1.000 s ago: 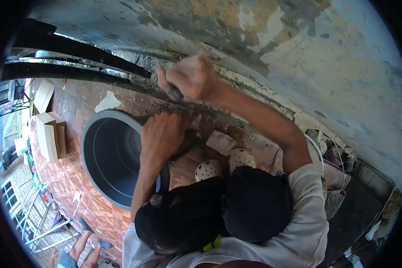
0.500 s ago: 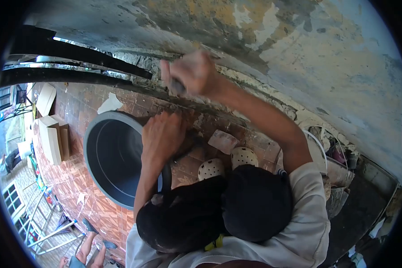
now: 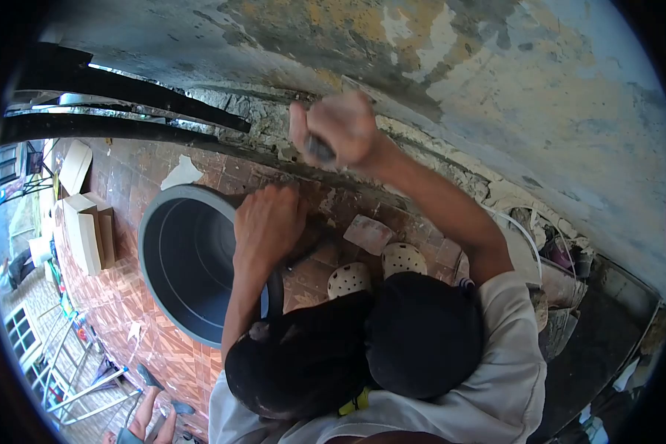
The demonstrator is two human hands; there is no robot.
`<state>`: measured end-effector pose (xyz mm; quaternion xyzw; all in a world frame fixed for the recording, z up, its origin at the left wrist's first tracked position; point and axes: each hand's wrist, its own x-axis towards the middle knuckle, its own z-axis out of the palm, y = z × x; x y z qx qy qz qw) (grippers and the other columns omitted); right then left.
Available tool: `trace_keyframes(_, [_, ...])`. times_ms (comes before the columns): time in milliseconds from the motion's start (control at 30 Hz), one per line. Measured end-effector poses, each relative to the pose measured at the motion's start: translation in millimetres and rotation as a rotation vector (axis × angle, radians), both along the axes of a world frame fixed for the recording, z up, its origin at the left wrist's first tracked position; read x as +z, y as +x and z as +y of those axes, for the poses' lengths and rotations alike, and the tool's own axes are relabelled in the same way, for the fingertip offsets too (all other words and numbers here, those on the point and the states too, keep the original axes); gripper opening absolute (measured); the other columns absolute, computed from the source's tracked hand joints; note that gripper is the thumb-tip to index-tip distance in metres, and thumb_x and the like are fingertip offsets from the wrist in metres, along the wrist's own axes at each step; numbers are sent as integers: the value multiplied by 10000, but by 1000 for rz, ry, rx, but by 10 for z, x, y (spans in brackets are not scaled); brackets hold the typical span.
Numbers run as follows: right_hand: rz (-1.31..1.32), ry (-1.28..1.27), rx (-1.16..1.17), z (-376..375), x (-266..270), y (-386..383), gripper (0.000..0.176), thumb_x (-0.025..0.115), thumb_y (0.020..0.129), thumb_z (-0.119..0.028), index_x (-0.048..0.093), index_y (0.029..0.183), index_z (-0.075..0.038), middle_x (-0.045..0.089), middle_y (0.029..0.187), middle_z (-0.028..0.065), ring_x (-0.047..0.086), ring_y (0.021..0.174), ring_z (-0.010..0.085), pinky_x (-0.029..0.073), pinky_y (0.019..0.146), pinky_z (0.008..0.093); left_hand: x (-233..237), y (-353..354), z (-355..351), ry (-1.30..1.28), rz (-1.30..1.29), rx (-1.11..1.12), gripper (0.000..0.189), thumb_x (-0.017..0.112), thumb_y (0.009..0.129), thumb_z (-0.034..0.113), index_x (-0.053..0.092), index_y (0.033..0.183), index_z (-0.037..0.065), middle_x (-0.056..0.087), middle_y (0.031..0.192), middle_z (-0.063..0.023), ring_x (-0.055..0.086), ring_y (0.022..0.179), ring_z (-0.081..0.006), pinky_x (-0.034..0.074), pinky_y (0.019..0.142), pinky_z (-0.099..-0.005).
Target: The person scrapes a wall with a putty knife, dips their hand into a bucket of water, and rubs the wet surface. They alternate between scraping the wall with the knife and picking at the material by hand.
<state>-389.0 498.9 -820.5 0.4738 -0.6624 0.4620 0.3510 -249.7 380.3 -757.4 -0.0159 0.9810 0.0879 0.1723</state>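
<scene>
My right hand [image 3: 340, 129], a little blurred, is raised in front of the foot of the wall. Its fingers are closed around a tool handle [image 3: 320, 148] with a dark rounded end; the tool's working part cannot be seen. Lower down, my left hand [image 3: 270, 222] is beside the rim of the large grey plastic tub [image 3: 149, 255]. Its fingers curl downward, and what they grip is hidden under the hand. A dark long object [image 3: 307, 253] shows in the shade just right of that hand. The tub lies tipped with its mouth facing left.
The stained, peeling wall [image 3: 540, 96] runs along the top, with rough broken mortar [image 3: 266, 122] at its base. Dark beams [image 3: 148, 96] jut in from the left. A flat brick piece [image 3: 368, 234] lies by my perforated clogs [image 3: 403, 259]. Cardboard [image 3: 85, 233] and another person's legs [image 3: 152, 407] are at left.
My right hand has shifted a little right and down, still holding the tool handle. The left hand and the tub stay almost where they were.
</scene>
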Motion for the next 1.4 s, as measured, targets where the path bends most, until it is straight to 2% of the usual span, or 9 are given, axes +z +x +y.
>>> trace_keyframes(33, [-12,-24,44,27,-25,-99,179,670,799,-50,561,669,-107,527,447,-24,540,364,118,440,320,269,5,-7,9,14,-5,3,238,574,842,224,639,799,-1,647,803,-206,641,800,-373,502,727,-471])
trace_keyframes(67, [-49,-49,33,-63,-281,-219,326,629,783,59,440,570,-98,379,425,0,421,316,128,351,310,263,2,-12,20,18,18,0,242,571,843,227,639,801,-2,647,805,-207,641,802,-375,500,730,-473])
trace_keyframes(200, [44,20,197,32,110,107,269,643,814,8,520,614,-124,454,447,-15,489,352,119,372,322,262,1,-5,-1,-19,20,-14,254,561,850,234,639,815,-5,647,812,-213,639,813,-379,496,744,-481])
trace_keyframes(467, [-38,160,327,60,-70,30,237,658,843,-49,565,636,-116,506,464,-28,512,371,103,396,336,266,-30,-5,16,-23,30,-3,237,547,861,223,647,833,10,649,812,-215,641,821,-379,496,745,-480])
trace_keyframes(567, [-50,4,323,89,-92,-124,264,651,845,-41,549,616,-125,497,453,-42,495,361,101,396,328,263,0,16,28,-17,-4,-7,240,548,862,224,649,822,11,650,813,-216,641,820,-379,496,742,-481])
trace_keyframes(633, [-134,119,322,125,-361,-235,262,651,843,-37,544,622,-129,518,484,-34,513,379,104,409,340,260,25,-20,35,-17,-2,11,244,552,861,226,651,811,8,650,818,-217,642,823,-377,497,742,-480])
trace_keyframes(833, [-80,-47,290,7,-200,-177,352,667,819,-19,480,541,-128,468,438,-18,488,356,108,372,320,267,9,-11,30,-6,19,2,242,558,858,225,654,804,9,649,808,-218,643,814,-385,503,719,-479])
trace_keyframes(1233, [-93,118,227,-259,-202,-39,370,641,739,65,386,540,-113,375,448,-10,382,322,145,324,335,310,18,-17,-29,56,-59,17,246,535,873,231,646,834,15,633,769,-223,631,777,-391,488,718,-490])
trace_keyframes(1400, [-6,-40,167,-207,-27,-59,373,630,761,65,392,532,-109,361,440,-3,414,326,145,321,333,300,-18,37,-41,80,-11,22,251,540,863,222,643,776,11,634,745,-222,635,753,-393,495,702,-485])
